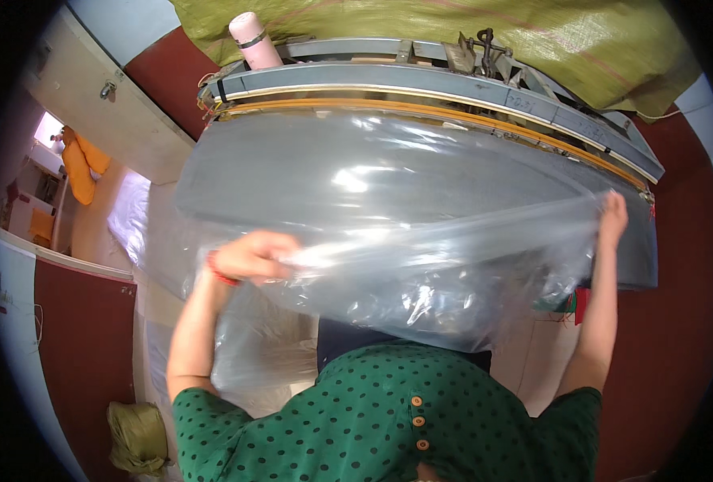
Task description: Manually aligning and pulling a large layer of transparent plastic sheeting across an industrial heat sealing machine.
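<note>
A large sheet of clear plastic film stretches between my two hands over a grey work surface. My left hand, blurred by motion and with a red band at the wrist, grips the film's left part. At the right, my right hand is closed on the film's edge, higher up and near the surface's right end. Folds run taut between the hands, while the lower part hangs down in front of me. More of the film trails down to the left, below my left forearm.
Along the back runs a grey metal beam with an orange strip. A pink bottle and a dark clamp are there. Yellow-green woven sheeting hangs behind. A door is at the left; a green sack lies lower left.
</note>
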